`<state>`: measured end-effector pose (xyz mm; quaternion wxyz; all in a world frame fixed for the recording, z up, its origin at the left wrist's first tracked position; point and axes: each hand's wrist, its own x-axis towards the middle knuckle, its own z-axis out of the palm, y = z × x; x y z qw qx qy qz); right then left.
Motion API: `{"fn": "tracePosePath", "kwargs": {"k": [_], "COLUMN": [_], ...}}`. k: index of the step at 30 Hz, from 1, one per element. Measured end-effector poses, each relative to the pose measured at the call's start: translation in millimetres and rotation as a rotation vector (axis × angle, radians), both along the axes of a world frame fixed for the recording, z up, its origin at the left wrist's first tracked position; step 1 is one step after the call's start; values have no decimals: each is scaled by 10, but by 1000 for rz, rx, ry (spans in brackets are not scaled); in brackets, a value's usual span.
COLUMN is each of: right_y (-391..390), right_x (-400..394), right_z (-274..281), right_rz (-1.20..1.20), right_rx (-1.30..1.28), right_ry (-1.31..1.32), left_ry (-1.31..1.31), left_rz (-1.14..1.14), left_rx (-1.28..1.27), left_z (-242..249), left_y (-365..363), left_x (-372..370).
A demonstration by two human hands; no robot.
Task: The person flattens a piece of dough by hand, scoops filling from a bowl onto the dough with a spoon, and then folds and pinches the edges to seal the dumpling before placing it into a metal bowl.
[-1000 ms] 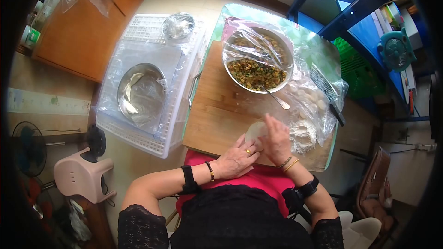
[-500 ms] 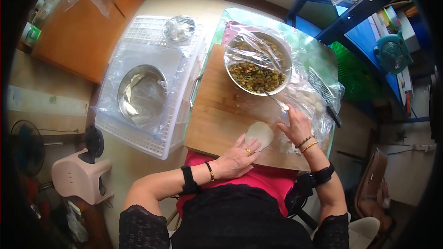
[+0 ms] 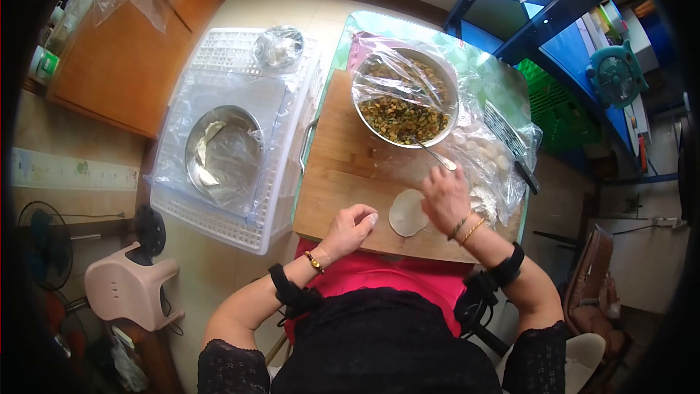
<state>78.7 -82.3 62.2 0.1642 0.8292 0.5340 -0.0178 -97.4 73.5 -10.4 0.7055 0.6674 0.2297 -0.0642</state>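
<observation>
A round, flat dough wrapper (image 3: pixel 408 213) lies on the wooden board (image 3: pixel 339 175) between my hands. My left hand (image 3: pixel 350 230) is over the board's near edge, left of the wrapper, its fingers curled in against the thumb with nothing visible in them. My right hand (image 3: pixel 446 201) overlaps the wrapper's right edge, its fingers smeared by motion just below the handle of a metal spoon (image 3: pixel 442 160). The spoon rests in a bowl of chopped filling (image 3: pixel 405 120), partly covered with plastic film. Whether my right fingers touch the spoon I cannot tell.
Dough pieces (image 3: pixel 485 149) lie under plastic at right, beside white flour (image 3: pixel 484 203) and a black-handled knife (image 3: pixel 526 177). At left, a metal bowl (image 3: pixel 233 142) holding folded dumplings (image 3: pixel 202 152) sits on a white plastic crate (image 3: pixel 273 226). A pink stool (image 3: pixel 120 288) stands on the floor.
My left hand has lifted off the wrapper, moved left and curled its fingers. My right hand has shifted left to the wrapper's edge, its spread fingers drawing in. The wrapper now lies uncovered by the left hand.
</observation>
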Motion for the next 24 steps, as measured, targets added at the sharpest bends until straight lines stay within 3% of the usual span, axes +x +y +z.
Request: {"fn": "tracePosePath", "kwargs": {"k": [1, 4, 11, 13, 17, 20, 24], "right_y": [-13, -107, -110, -131, -130, -126, -204], "right_x": [-138, -572, -732, -677, -566, -570, -654], "right_z": [15, -110, -281, -301, -108, 137, 120], "right_rz": [62, 98, 9, 10, -142, -201, -234], "right_rx": [190, 154, 25, 32, 257, 389, 455], "right_ry": [55, 237, 289, 286, 448, 598, 753], "left_ry": [61, 185, 311, 377, 426, 470, 458], "left_rz": [7, 49, -3, 4, 33, -70, -22], "left_rx": [-125, -319, -347, -458, -575, -1033, -1170], "left_z": [-18, 56, 145, 141, 166, -10, -37], "left_y": [2, -6, -38, -62, -80, -94, -321], "left_x": [8, 55, 89, 84, 165, 311, 617]}}
